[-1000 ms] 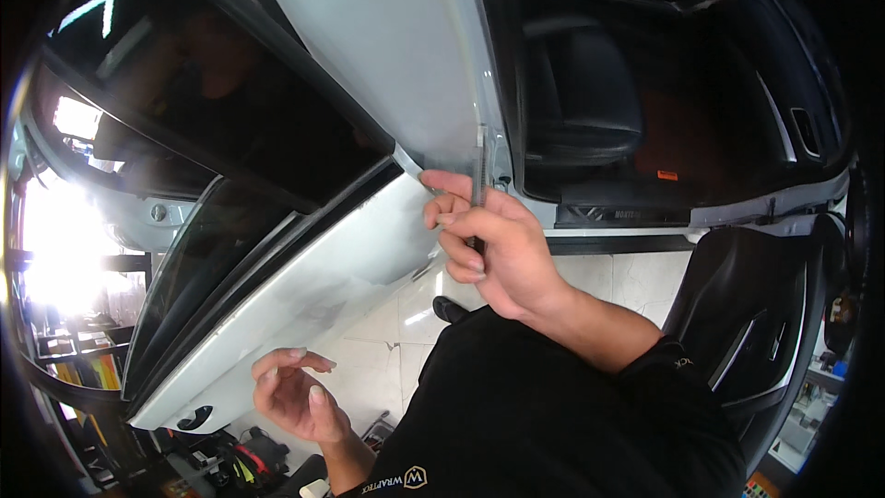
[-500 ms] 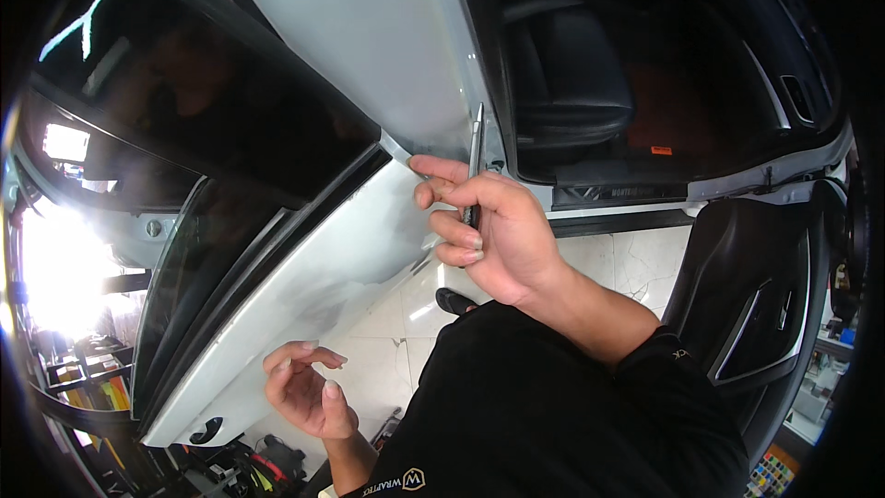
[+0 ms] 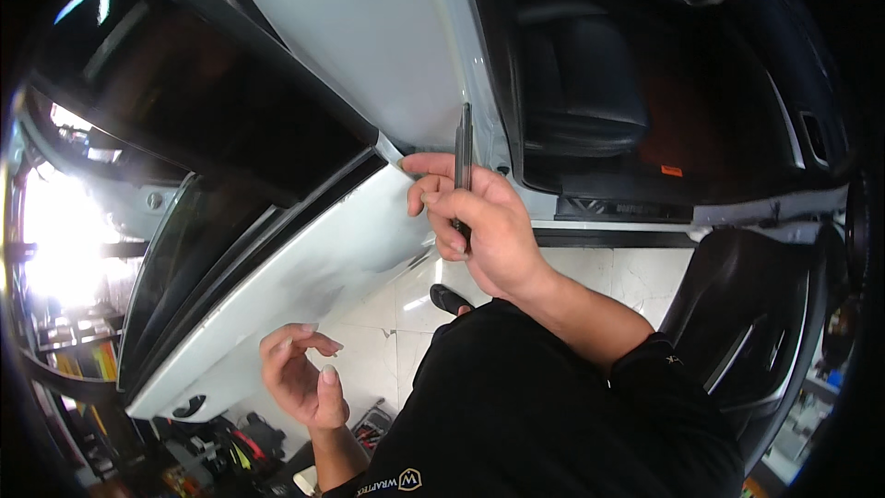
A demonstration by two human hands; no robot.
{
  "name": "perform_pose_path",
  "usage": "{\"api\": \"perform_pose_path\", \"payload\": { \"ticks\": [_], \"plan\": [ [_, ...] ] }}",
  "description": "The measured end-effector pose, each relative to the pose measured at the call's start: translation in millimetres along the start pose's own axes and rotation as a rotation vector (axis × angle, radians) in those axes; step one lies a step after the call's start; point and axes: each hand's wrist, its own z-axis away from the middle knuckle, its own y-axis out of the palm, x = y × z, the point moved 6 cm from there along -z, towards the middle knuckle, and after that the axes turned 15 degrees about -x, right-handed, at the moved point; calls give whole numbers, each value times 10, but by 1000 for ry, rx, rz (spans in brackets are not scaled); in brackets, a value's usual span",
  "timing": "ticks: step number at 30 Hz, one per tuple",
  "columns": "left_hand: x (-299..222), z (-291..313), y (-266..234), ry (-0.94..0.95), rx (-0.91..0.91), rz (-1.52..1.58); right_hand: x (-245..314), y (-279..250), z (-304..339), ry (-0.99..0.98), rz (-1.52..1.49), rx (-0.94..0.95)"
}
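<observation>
My right hand (image 3: 493, 221) holds a slim dark snap-off utility knife (image 3: 464, 152) between thumb and fingers, its narrow end pointing away from me. The index fingertip reaches the corner where the open car door (image 3: 341, 244) meets the white body panel (image 3: 369, 28); whether it touches is hard to tell. A dull greyish patch lies on the door's surface beside the fingers. Lower left, my left hand (image 3: 309, 378) hovers near the door, fingers loosely curled and apart from the thumb, holding nothing.
The dark door window (image 3: 157, 304) rises at the left. To the right are a black car seat (image 3: 585, 83), a door sill (image 3: 627, 210) and another open door with a black inner panel (image 3: 747, 323). Pale floor tiles (image 3: 369, 355) show below, with tools (image 3: 244, 438) at the lower left.
My right hand has shifted slightly left with the knife, which now leans a little further left at its far end. My left hand keeps nearly the same pose. The view has shifted slightly.
</observation>
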Motion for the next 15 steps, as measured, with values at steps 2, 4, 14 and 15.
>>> {"api": "perform_pose_path", "payload": {
  "ticks": [2, 4, 14, 15],
  "plan": [
    [-61, 35, 180, -29, -26, -6, -55, -59, -80, -46, 59, 52],
    [-110, 77, 378, -44, -37, -28, -47, -81, -79, -165, 188, 61],
    [-432, 387, 1158, -110, -140, -186, -100, -273, -60, -99, 194, 348],
    [-464, 424, 1184, -118, -153, -199, -103, -275, -68, 20, 63, 362]
  ]
}}
